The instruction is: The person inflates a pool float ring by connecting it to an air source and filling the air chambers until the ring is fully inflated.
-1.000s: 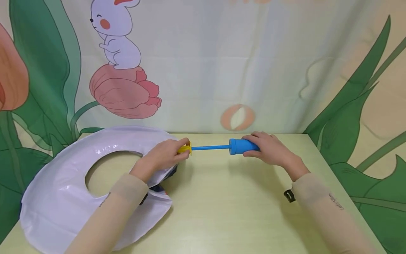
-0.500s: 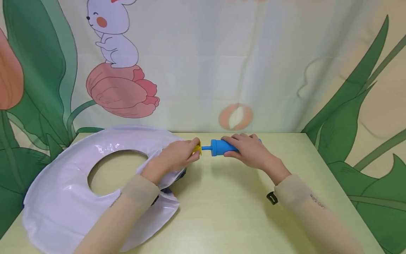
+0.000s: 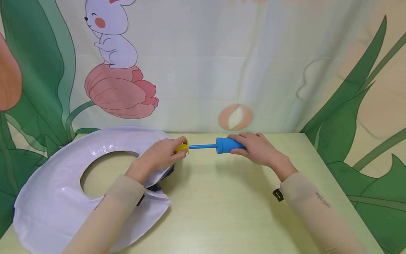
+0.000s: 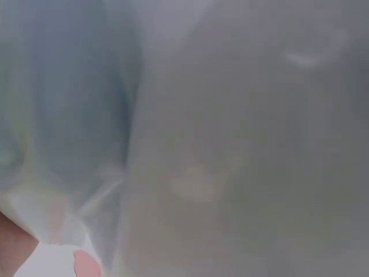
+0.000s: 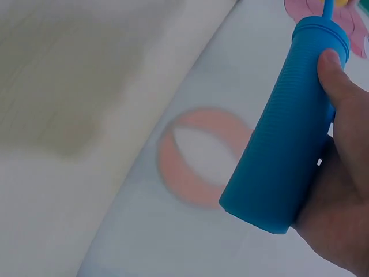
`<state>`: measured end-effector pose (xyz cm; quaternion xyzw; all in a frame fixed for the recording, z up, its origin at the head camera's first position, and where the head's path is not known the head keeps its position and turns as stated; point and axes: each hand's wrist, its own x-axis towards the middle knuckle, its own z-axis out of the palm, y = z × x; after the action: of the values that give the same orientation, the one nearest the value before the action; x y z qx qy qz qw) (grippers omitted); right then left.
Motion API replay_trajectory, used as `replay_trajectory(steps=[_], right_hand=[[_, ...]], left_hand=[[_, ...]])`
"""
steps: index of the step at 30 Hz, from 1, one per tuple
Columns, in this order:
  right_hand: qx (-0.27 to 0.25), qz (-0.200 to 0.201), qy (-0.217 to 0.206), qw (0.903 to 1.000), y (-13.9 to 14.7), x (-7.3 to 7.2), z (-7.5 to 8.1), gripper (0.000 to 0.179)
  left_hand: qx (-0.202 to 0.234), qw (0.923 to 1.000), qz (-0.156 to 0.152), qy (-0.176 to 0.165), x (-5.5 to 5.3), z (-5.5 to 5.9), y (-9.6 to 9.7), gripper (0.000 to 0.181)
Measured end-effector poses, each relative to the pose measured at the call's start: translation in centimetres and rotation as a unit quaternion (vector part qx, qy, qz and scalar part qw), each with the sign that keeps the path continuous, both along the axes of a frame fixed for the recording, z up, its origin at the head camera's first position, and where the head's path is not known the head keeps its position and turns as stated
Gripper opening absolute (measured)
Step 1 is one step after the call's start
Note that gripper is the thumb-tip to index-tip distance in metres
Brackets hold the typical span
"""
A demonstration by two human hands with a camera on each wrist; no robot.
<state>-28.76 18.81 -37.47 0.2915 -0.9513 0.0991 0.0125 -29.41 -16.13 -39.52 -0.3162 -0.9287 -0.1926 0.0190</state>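
A blue hand air pump (image 3: 226, 145) is held level above the table, its blue rod partly drawn out. In the head view my left hand (image 3: 158, 154) grips the yellow handle (image 3: 181, 147) at the rod's end. My right hand (image 3: 260, 150) wraps around the ribbed barrel, and the right wrist view shows the thumb lying along the barrel (image 5: 282, 127). Under my left forearm lies a partly filled white inflatable ring (image 3: 47, 197) with dark parts at its right side. The left wrist view is mostly covered by a blurred pale surface; the handle does not show there.
Everything is over a pale yellow table (image 3: 203, 211). A printed curtain (image 3: 190, 70) with a rabbit and flowers hangs behind its back edge. A small black clip (image 3: 278, 194) sits by my right cuff.
My hands first came together, pushing the rod into the barrel. Since then they have moved apart and the rod is partly out again. Both hands keep their hold.
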Motion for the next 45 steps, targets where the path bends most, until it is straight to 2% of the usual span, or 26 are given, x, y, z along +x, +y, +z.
replay_trajectory(steps=[4, 9, 15, 19, 25, 30, 39, 45], right_hand=[[-0.012, -0.02, -0.013, 0.9997, 2.0, -0.4, 0.2, 0.061], [-0.022, -0.021, 0.0, 0.9995, 2.8, -0.4, 0.2, 0.059], [-0.016, -0.007, 0.026, 0.9995, 0.7, 0.1, -0.2, 0.059], [-0.011, -0.005, 0.039, 0.9992, -1.6, 0.7, -0.6, 0.059], [-0.011, 0.001, 0.035, 0.9993, -4.3, 1.3, -0.6, 0.057], [-0.015, 0.001, 0.025, 0.9996, -3.5, 1.2, -0.5, 0.056], [-0.034, -0.017, -0.008, 0.9993, 1.9, 0.2, -0.4, 0.057], [-0.035, -0.023, 0.011, 0.999, 3.6, -0.1, -0.5, 0.057]], left_hand=[[0.009, 1.0, -0.001, -0.002, -0.1, 0.3, -1.0, 0.017], [0.006, 0.9999, -0.008, -0.003, -0.2, 0.6, -0.8, 0.018], [0.007, 0.9997, -0.024, -0.007, 0.1, 0.9, 1.1, 0.019], [0.005, 0.9996, -0.027, 0.0, 0.2, 0.6, 2.8, 0.019], [-0.001, 0.9993, -0.035, 0.012, 0.4, 0.5, 4.3, 0.021], [-0.013, 0.9998, -0.017, -0.001, 0.2, 0.3, 3.2, 0.02], [0.001, 0.9997, -0.004, -0.025, -0.5, 0.6, -0.1, 0.024], [0.011, 0.9996, -0.006, -0.024, -0.4, 0.9, -0.6, 0.025]])
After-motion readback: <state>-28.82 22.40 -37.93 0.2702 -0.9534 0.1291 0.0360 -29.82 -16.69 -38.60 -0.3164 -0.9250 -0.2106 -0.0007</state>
